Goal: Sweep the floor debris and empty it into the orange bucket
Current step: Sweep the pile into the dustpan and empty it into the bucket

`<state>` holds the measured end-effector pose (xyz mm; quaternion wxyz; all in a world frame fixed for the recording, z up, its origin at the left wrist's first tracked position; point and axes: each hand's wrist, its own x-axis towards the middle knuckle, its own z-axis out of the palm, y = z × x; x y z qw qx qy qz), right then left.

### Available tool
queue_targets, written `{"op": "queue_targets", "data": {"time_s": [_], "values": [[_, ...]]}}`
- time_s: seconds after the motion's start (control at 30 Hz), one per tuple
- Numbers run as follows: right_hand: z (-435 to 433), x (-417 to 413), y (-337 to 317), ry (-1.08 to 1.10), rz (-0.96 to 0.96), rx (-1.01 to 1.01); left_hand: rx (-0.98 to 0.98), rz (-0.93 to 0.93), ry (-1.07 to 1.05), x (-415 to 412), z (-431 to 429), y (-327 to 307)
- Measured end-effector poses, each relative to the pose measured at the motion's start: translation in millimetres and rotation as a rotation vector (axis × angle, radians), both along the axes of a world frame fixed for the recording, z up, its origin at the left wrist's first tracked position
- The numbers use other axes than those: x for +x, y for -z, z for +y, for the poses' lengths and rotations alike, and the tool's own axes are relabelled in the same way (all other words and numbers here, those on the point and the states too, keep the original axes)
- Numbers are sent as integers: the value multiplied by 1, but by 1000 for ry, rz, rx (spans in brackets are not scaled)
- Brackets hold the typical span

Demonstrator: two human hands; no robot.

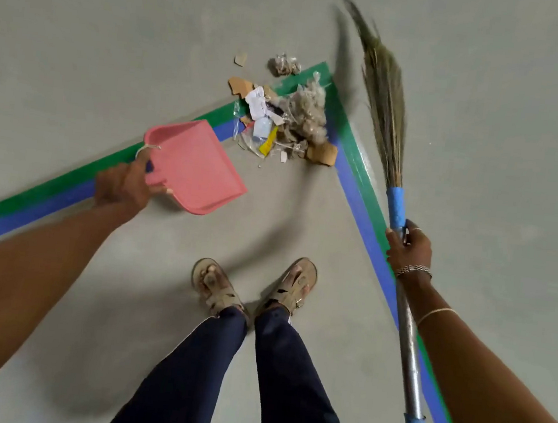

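I have the left hand [123,184] curled round the handle of the pink dustpan [196,164], just left of the debris pile [290,119] lying on the floor at the corner of the green-and-blue tape [355,157], while the right hand [408,245] grips the grass broom [386,95] by its metal shaft, bristles right of the pile.

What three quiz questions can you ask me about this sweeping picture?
1. True or false: the pink dustpan already holds rubbish.
2. Which hand grips the grass broom? A left, B right, C both.
3. Fill in: the debris pile lies in the corner of the green and ____ floor tape.
Key: 1 false, it is empty; 2 B, the right hand; 3 blue.
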<state>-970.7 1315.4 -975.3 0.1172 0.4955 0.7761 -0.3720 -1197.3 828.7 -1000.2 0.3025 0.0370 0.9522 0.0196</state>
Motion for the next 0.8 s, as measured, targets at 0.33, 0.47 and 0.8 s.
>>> {"op": "queue_targets", "data": {"time_s": [0.33,0.47,0.8], "values": [[12,32,172,-42,-78,-81,133,22,-153,-19,4,175],[-8,42,179,-181,-117,-113,110,64,-67,-26,35,179],[-25,67,153,-337,-39,-203,38,21,-56,-26,61,174]]}}
